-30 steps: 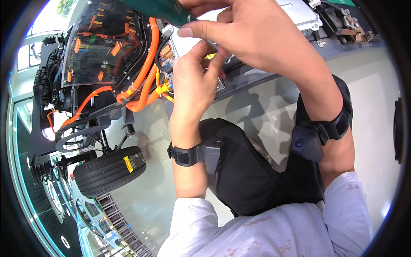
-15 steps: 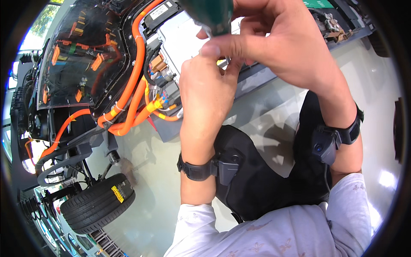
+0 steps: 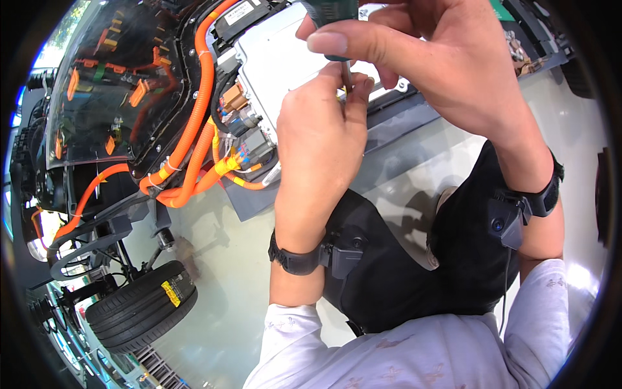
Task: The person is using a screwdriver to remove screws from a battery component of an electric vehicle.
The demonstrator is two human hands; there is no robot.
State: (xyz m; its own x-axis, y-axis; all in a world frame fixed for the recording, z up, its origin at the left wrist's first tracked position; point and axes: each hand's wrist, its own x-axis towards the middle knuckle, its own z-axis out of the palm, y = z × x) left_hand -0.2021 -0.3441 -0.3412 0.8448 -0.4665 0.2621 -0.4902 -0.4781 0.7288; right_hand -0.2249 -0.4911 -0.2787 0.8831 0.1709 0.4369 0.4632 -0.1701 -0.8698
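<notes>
A screwdriver with a dark green handle [image 3: 334,11] stands roughly upright at the top of the view, its thin metal shaft [image 3: 347,72] pointing down. My right hand [image 3: 447,71] is closed round the handle, thumb across its lower part. Below it, my left hand [image 3: 324,126] pinches thumb and forefinger around the lower shaft. The tip, and any fastener under it, are hidden by those fingers. Both hands are over the near edge of a white metal housing [image 3: 269,52].
Thick orange cables [image 3: 202,97] run along the housing's left side, past connectors [image 3: 243,123]. A transparent cover [image 3: 97,129] lies over orange parts further left. A tyre [image 3: 142,308] stands at lower left, and a grey frame edge [image 3: 414,120] runs below the housing.
My right thumb has shifted up and away from my left hand, so the shaft now shows between them. The view has shifted slightly.
</notes>
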